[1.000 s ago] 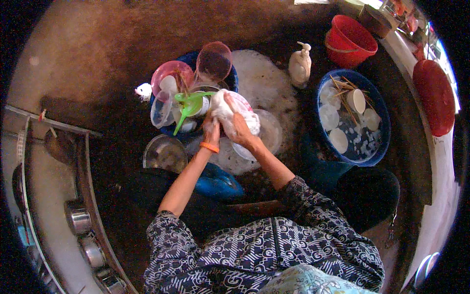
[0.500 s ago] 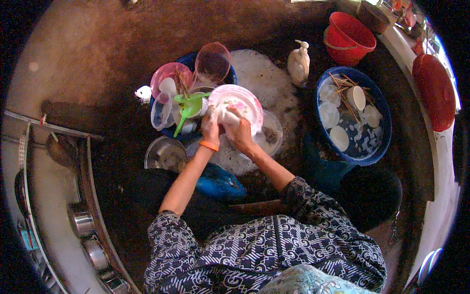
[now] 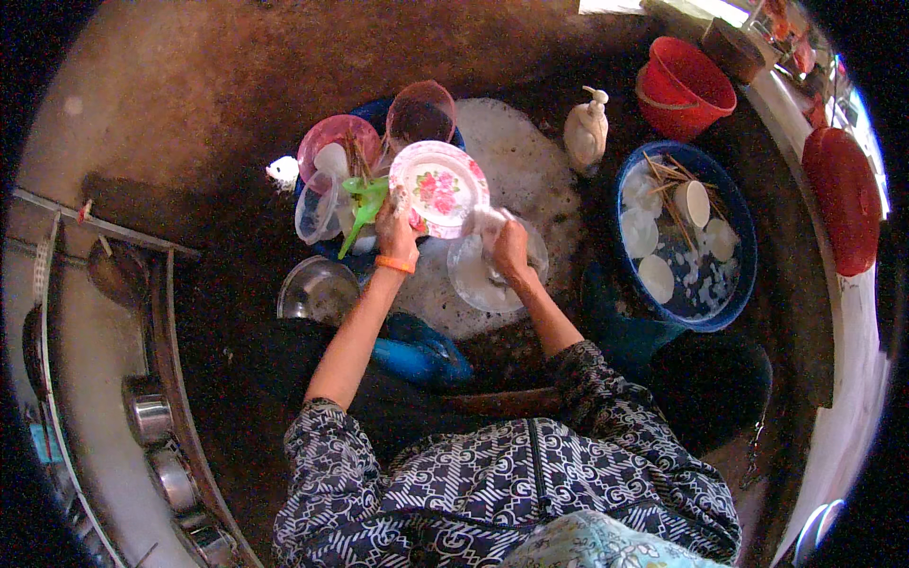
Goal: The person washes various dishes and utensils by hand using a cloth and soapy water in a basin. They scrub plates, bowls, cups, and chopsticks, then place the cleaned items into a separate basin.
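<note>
The flowered plate is up in the middle of it all, tilted so its white face and red roses show, right at the near right edge of the crowded left tub. The left hand, orange band at the wrist, has its fingers pinching the plate's rim on the near left side. Just right of the plate, the right hand is curled in on what looks like a white cloth, blurred there, above a clear bowl on the foamy ground.

Look into that left tub: a green ladle close by the left hand, a pink bowl at the far left, a see-through pinkish container standing at the far side. A metal bowl sits just on the near side of the tub.

Farther out, past the suds, there's a pale pump bottle, and over on the right, the blue right tub, with chopsticks and a white cup inside. Beyond that tub, on the far right, stands a red bucket. Well off to the left, metal pots line up.
</note>
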